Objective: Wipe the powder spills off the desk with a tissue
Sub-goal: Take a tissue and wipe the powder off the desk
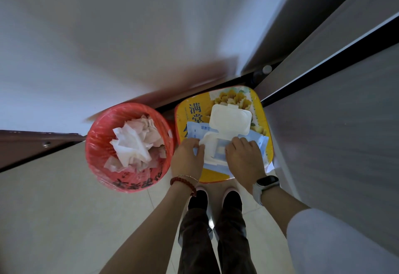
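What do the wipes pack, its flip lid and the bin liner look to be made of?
Wipes pack: soft blue plastic film, creased under the hands. Flip lid: rigid white plastic, matte, moulded rim. Bin liner: thin red plastic film, glossy and wrinkled.

A pale tiled floor (64,209) carries a red bin (127,178) lined with a red bag and filled with crumpled white tissues (133,144). Just beside it, to the right, stands a yellow tin (262,122) with blue characters on its lid. A blue pack of wipes (216,144) lies on that lid, its white flap open. Two dark shoes (216,200) stand on the tiles near the tin.
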